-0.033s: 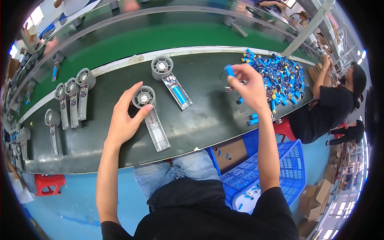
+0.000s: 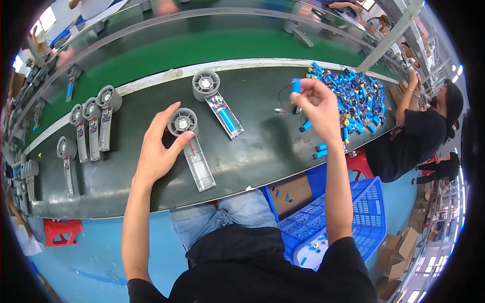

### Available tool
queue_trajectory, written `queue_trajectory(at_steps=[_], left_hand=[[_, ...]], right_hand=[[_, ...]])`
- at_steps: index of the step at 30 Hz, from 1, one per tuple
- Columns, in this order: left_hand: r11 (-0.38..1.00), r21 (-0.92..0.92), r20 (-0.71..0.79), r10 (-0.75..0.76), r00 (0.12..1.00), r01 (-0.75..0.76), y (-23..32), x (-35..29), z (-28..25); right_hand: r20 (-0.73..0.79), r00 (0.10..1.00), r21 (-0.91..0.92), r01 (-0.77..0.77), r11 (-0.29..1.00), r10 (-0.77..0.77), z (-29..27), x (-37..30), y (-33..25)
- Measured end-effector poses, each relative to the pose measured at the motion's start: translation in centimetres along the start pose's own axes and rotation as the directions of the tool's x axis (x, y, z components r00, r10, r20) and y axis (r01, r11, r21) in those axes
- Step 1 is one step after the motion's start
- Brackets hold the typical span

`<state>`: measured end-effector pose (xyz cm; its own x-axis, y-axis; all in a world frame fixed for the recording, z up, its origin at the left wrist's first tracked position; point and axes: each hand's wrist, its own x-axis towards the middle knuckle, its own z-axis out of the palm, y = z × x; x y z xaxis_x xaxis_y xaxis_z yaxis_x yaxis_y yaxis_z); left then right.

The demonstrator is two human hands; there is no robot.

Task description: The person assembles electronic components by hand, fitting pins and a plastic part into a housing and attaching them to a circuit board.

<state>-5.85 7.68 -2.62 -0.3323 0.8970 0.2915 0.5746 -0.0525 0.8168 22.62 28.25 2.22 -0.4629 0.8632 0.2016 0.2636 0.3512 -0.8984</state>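
Observation:
My left hand [image 2: 160, 146] is curved round the round fan head of a grey plastic housing [image 2: 200, 169], thumb on one side and fingers on the other. The housing lies on the dark bench, its open handle pointing toward me; a red wire shows inside. My right hand [image 2: 319, 108] pinches a blue cylindrical battery [image 2: 296, 86], raised over the bench beside the battery pile. Thin wires and a small part dangle from it. Just beyond the left hand's housing lies another grey fan housing [image 2: 205, 85], with a blue battery [image 2: 227, 119] in its handle.
A heap of wired blue batteries [image 2: 361, 101] covers the bench's right end. Several grey fan housings [image 2: 92, 126] lie to the left. Past the bench runs a green conveyor [image 2: 242, 48]. A blue crate [image 2: 371, 202] stands below, near a seated co-worker [image 2: 399, 136].
My right hand has shifted slightly to the right, and the battery in it has turned more upright. My left hand stays on the housing.

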Motion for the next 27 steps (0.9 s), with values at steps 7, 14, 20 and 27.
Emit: queue_trajectory(at_steps=[7,14,20,27], left_hand=[[0.983,-0.021,-0.270,0.171,0.948,-0.183,3.2,-1.3,-0.1],[0.652,-0.751,-0.057,-0.222,0.973,0.105,5.6,-4.2,2.4],[0.576,-0.801,-0.031,-0.315,0.948,0.166,6.3,-5.1,0.7],[0.892,-0.442,-0.160,-0.189,0.969,0.101,4.9,-6.3,-2.4]], right_hand=[[-0.031,0.996,0.490,0.091,0.867,-0.086,5.1,-2.5,-3.6],[0.026,0.992,0.644,0.079,0.761,-0.126,9.8,-6.3,-5.1],[0.163,0.798,0.311,0.516,0.798,-0.580,11.2,-8.9,-4.3],[0.266,0.903,0.200,0.292,0.935,-0.339,12.5,-8.1,-3.1]])
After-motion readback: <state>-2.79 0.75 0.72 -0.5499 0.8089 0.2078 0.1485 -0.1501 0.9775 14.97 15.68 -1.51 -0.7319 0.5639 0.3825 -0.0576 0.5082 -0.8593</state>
